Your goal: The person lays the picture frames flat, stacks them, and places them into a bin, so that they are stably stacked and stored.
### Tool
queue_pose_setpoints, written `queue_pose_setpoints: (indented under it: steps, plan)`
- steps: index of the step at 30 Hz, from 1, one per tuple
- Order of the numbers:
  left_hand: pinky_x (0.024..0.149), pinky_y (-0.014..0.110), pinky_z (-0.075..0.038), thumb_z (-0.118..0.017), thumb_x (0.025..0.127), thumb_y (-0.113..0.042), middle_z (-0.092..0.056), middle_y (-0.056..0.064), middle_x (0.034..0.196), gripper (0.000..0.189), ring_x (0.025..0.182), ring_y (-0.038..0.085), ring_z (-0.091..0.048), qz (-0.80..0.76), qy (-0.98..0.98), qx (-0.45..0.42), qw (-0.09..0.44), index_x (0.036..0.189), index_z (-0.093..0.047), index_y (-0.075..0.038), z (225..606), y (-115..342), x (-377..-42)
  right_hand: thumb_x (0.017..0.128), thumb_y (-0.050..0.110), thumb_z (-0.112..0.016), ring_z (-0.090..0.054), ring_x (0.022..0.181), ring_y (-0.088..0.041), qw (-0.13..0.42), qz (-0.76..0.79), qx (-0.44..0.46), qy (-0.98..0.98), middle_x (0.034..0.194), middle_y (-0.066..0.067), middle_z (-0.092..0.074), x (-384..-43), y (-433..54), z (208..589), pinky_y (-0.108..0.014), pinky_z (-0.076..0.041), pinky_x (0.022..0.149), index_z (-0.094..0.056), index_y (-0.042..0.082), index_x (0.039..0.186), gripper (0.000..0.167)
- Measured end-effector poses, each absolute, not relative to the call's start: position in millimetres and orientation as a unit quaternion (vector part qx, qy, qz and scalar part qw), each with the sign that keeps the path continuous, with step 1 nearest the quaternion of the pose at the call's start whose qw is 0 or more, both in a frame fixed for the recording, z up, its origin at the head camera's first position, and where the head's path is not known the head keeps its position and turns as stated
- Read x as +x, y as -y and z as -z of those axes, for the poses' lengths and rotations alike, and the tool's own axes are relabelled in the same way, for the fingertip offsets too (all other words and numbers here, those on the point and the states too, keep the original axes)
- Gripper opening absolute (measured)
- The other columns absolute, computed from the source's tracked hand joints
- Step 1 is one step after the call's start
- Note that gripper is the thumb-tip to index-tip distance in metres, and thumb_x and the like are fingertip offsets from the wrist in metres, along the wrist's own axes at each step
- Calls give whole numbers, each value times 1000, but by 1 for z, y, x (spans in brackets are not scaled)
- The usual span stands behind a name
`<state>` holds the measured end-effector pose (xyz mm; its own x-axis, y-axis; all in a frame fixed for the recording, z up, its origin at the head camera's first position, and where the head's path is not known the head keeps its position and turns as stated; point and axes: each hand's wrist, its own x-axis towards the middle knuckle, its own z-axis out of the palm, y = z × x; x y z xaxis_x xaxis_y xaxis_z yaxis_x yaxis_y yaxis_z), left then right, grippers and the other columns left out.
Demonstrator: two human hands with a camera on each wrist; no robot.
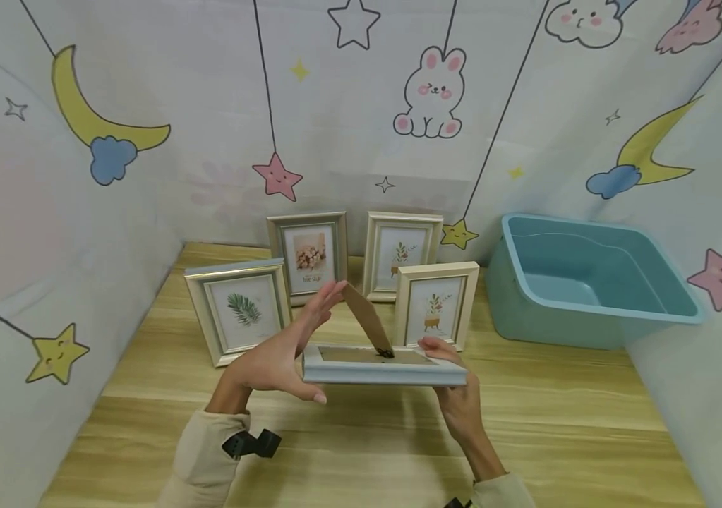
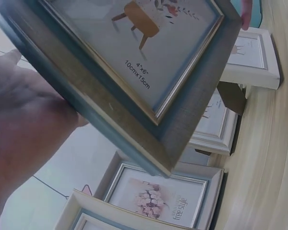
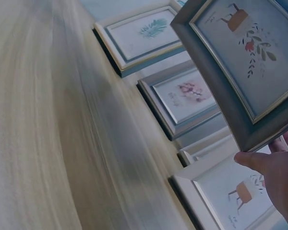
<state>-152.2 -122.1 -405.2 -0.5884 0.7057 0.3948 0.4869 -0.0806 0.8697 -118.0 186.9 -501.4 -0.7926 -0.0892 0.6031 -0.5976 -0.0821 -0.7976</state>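
Note:
A picture frame (image 1: 386, 376) is held face down above the table, its brown back and unfolded stand (image 1: 365, 314) turned up. My right hand (image 1: 460, 406) grips its right end, thumb below and fingers on top. At the left end, my left hand (image 1: 274, 360) spreads wide, fingertips touching the top of the stand and thumb near the frame's lower left edge. From below, the left wrist view shows the frame's front (image 2: 93, 86) with a plant print and size lettering. The right wrist view shows my right thumb (image 3: 252, 160) against the frame's corner.
Behind the hands stand a leaf-print frame (image 1: 245, 310), a flower-photo frame (image 1: 308, 254) and two plant-print frames (image 1: 402, 250), (image 1: 437, 303). A blue plastic tub (image 1: 557, 324) sits at the right on the wooden table (image 1: 545, 430). A cartoon-printed cloth (image 1: 208, 85) surrounds the table.

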Motion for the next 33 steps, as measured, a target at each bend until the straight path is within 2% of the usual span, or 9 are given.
queue_pose_setpoints:
  steps: [2, 5, 7, 9, 13, 17, 24, 30, 33]
  plan:
    - [126, 28, -10, -88, 76, -36, 3, 8, 170, 133, 157, 18, -1, -581, -690, 424, 81, 160, 12, -12, 405, 124, -147, 93, -5, -61, -55, 130, -24, 189, -689, 274, 644, 131, -30, -57, -120, -188, 500, -27, -42, 111, -60, -17, 114, 24]
    - [126, 42, -12, -91, 73, -21, -8, 8, 169, 128, 156, 15, -7, -578, -718, 384, 65, 162, 1, -16, 404, 125, -138, 93, -6, -60, -53, 132, -28, 192, -694, 285, 632, 132, -30, -56, -121, -190, 498, -29, -41, 113, -60, -17, 115, 25]
    - [122, 54, -18, -90, 72, -12, -16, 7, 168, 124, 154, 12, -13, -568, -739, 359, 41, 162, -6, -18, 406, 125, -132, 93, -6, -60, -52, 133, -28, 190, -699, 287, 627, 133, -30, -56, -122, -192, 497, -29, -41, 113, -59, -17, 117, 26]
    - [117, 59, -27, -88, 73, -6, -28, 9, 164, 115, 150, 9, -23, -557, -758, 340, 3, 161, -16, -18, 410, 124, -127, 93, -5, -61, -51, 134, -27, 187, -703, 282, 625, 134, -29, -55, -122, -194, 497, -27, -41, 112, -59, -16, 118, 27]
    - [106, 40, -49, -82, 76, 5, -61, 14, 137, 78, 131, 7, -52, -536, -766, 333, -122, 146, -50, -8, 423, 118, -123, 91, -7, -63, -51, 135, -26, 187, -708, 271, 625, 136, -25, -55, -122, -198, 497, -26, -42, 110, -60, -13, 119, 28]
    - [98, 23, -52, -77, 73, 17, -73, 19, 110, 48, 113, 12, -67, -548, -733, 340, -215, 117, -71, -2, 433, 112, -124, 89, -10, -65, -51, 135, -25, 190, -703, 261, 633, 135, -23, -56, -122, -198, 498, -26, -42, 110, -61, -12, 119, 30]
    - [97, 22, -53, -76, 73, 19, -74, 18, 108, 45, 113, 11, -67, -574, -715, 324, -235, 113, -73, -2, 441, 110, -125, 90, -8, -64, -51, 134, -16, 225, -655, 251, 677, 137, -8, -59, -122, -197, 496, -22, -40, 111, -55, -12, 131, 42]
    - [92, 18, -54, -74, 76, 18, -73, 20, 106, 40, 109, 4, -67, -596, -712, 295, -224, 113, -73, 1, 447, 109, -126, 101, 4, -54, -52, 130, -23, 317, -547, 303, 713, 126, -34, -52, -129, -194, 502, -21, -44, 107, -46, -23, 129, 40]
    - [93, 21, -55, -73, 79, 17, -72, 23, 107, 37, 108, 3, -67, -614, -710, 280, -202, 114, -71, 3, 447, 108, -126, 103, 15, -51, -53, 131, -19, 383, -461, 310, 738, 124, -32, -54, -130, -194, 503, -20, -46, 105, -43, -16, 134, 45]
